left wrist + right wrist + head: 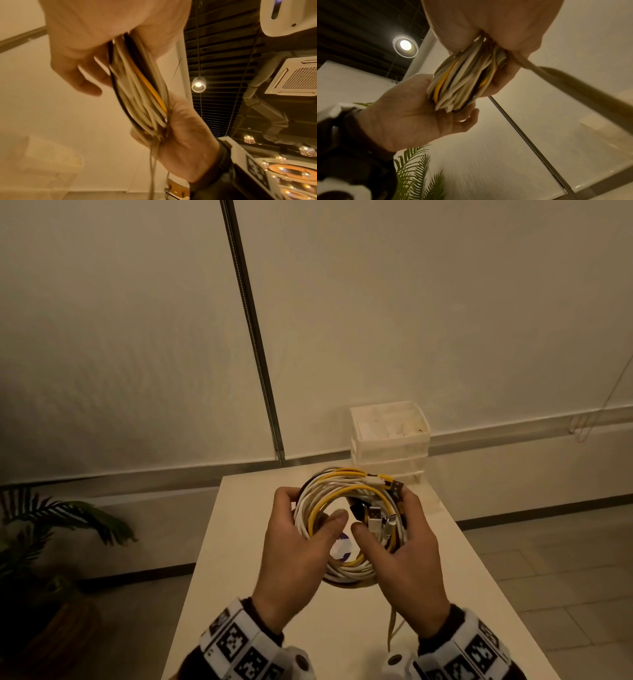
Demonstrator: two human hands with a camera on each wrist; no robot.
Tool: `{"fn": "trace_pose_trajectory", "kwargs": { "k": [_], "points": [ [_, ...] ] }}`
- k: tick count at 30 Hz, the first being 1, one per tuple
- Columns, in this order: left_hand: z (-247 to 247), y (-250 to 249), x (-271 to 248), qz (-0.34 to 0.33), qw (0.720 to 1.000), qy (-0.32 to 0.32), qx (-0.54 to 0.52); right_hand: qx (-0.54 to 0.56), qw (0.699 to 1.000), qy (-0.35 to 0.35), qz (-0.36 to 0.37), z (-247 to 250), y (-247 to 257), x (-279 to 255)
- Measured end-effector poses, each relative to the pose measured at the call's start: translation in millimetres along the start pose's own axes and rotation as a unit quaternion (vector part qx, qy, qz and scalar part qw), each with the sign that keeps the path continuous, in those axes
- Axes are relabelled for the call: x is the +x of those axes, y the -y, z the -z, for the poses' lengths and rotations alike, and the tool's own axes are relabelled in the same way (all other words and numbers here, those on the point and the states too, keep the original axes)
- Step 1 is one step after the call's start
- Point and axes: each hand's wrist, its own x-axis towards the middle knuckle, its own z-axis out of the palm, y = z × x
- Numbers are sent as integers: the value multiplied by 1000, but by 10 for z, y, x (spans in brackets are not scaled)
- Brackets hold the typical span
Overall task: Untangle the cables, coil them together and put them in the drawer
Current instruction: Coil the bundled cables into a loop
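Cable coil point(346, 525) of white, yellow and black strands was held above table point(239, 594), left hand point(298, 549) gripping at nine o'clock, right hand point(407, 546) at three. Loose tail point(392, 628) dangled at six; best tucked in before drawer unit point(390, 440) at twelve.

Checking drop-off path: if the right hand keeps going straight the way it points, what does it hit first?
Probably the plastic drawer unit at the table's far edge. The right hand, gripping the cable coil, points roughly toward it; depth is unclear.

Dim warm light, blurred wrist views, wide-angle distortion.
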Motion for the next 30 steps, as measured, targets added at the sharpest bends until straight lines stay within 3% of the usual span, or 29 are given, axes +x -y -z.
{"fn": "trace_pose_trajectory", "kwargs": {
  "k": [6, 12, 16, 22, 26, 30],
  "points": [
    [463, -204, 329, 37, 957, 237, 165, -70, 990, 117, 33, 81, 50, 104],
    [454, -411, 473, 0, 822, 416, 390, -193, 920, 318, 121, -59, 121, 123],
    [394, -403, 440, 16, 779, 463, 423, -207, 906, 354, 103, -78, 135, 75],
    [331, -239, 287, 50, 744, 516, 422, -145, 919, 367, -11, -40, 124, -216],
    [342, -428, 383, 11, 740, 514, 433, -169, 930, 324, -35, -41, 328, -166],
    [385, -490, 468, -32, 753, 472, 457, -199, 927, 318, 4, -59, 445, 29]
  ]
}}
